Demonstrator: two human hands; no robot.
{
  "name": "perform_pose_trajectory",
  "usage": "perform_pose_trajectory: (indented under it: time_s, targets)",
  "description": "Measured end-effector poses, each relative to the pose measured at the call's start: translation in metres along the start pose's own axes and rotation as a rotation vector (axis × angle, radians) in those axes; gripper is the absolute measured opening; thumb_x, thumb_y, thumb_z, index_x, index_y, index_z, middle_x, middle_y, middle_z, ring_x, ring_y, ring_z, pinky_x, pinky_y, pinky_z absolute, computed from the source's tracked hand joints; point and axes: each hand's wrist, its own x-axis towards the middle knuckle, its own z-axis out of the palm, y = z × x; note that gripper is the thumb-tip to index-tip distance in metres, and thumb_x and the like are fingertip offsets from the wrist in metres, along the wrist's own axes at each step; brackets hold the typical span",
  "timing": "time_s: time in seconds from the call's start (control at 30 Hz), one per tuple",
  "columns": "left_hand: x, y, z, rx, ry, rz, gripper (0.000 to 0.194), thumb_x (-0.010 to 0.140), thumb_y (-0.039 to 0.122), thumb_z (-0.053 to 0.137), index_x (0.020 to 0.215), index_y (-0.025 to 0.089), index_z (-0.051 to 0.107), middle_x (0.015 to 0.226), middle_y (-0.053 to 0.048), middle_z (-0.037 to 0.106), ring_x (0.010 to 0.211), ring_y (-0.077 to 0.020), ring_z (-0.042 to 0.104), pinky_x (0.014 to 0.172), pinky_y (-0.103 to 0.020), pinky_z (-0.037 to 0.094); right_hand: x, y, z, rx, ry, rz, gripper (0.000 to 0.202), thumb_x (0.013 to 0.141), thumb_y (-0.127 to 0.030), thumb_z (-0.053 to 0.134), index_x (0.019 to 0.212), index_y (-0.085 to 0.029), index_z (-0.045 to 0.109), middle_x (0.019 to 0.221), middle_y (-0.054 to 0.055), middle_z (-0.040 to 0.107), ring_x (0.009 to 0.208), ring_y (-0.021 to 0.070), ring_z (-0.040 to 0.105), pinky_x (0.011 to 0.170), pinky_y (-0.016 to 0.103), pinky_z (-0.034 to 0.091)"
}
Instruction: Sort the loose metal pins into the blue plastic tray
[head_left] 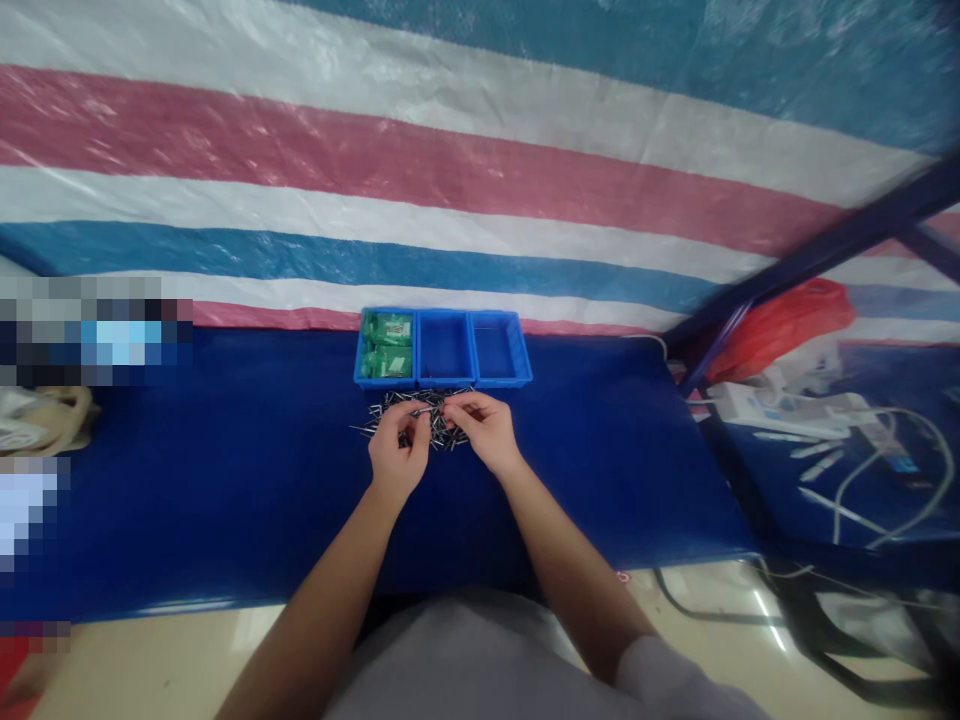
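Both my hands are over a loose pile of small black and silver metal pins on the blue table top. Thumb and fingers of my left hand are pinched on a thin silvery pin. My right hand is closed at the other end of it, its fingertips almost meeting the left ones. The exact kind of pin is too small to make out. Just beyond the pile stands a blue tray with three compartments. Green plastic packets fill the left one; a few tiny pieces lie in the others.
A striped plastic sheet hangs behind the blue table. To the right are a dark metal frame, a red plastic bag, a white power strip and cables. A beige basket sits at the left.
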Motion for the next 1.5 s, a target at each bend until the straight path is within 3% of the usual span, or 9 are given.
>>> perform_pose_trajectory:
  time_s: [0.23,0.47,0.7,0.87,1.23,1.5]
  targets:
    - [-0.003,-0.01,0.003,0.031,0.054,0.007,0.026,0.091,0.033,0.06,0.112,0.018,0.058,0.098,-0.007,0.071,0.071,-0.0105,0.069,0.068,-0.025,0.058,0.0,-0.001,0.0,-0.001,-0.008,0.015,0.03,0.067,-0.044,0.084,0.083,-0.02,0.076,0.073,0.002,0.074,0.061,0.015,0.067,0.064,0.031,0.061]
    - [-0.003,-0.007,-0.001,-0.029,-0.043,-0.03,0.023,0.095,0.031,0.053,0.115,0.019,0.056,0.074,0.002,0.068,0.052,-0.0063,0.061,0.057,-0.02,0.053,0.0,0.001,-0.001,0.01,-0.019,0.014,0.026,0.068,-0.041,0.084,0.081,-0.02,0.076,0.07,0.001,0.073,0.058,0.0138,0.066,0.061,0.029,0.058]
    - [0.0,-0.004,0.002,-0.039,-0.001,0.0,0.028,0.089,0.032,0.063,0.114,0.019,0.057,0.097,-0.005,0.072,0.067,-0.0094,0.068,0.065,-0.023,0.057,0.001,0.002,-0.002,0.058,0.014,0.008,0.026,0.07,-0.042,0.082,0.084,-0.021,0.074,0.073,0.001,0.073,0.06,0.0135,0.065,0.062,0.029,0.058]
    - [0.0,-0.008,0.001,0.034,-0.047,-0.045,0.02,0.092,0.033,0.058,0.106,0.02,0.063,0.088,-0.002,0.072,0.064,-0.0092,0.067,0.067,-0.023,0.056,0.001,0.001,-0.002,0.087,0.013,0.006,0.027,0.068,-0.043,0.083,0.083,-0.021,0.074,0.073,0.001,0.073,0.06,0.0136,0.065,0.061,0.029,0.058]
    - [0.002,-0.004,-0.004,0.156,-0.04,-0.058,0.02,0.094,0.035,0.053,0.091,0.019,0.065,0.063,0.003,0.066,0.057,-0.0095,0.065,0.062,-0.021,0.051,0.001,0.002,-0.001,0.028,-0.012,0.017,0.03,0.066,-0.045,0.084,0.081,-0.021,0.075,0.071,0.002,0.074,0.057,0.0138,0.065,0.059,0.029,0.058]
    - [-0.001,-0.006,-0.001,-0.001,-0.078,-0.071,0.025,0.092,0.037,0.057,0.111,0.021,0.063,0.079,0.0,0.072,0.062,-0.0103,0.068,0.064,-0.023,0.056,0.0,-0.002,-0.001,0.065,0.02,0.014,0.029,0.068,-0.045,0.083,0.082,-0.021,0.074,0.071,0.001,0.073,0.058,0.0138,0.065,0.06,0.03,0.058]
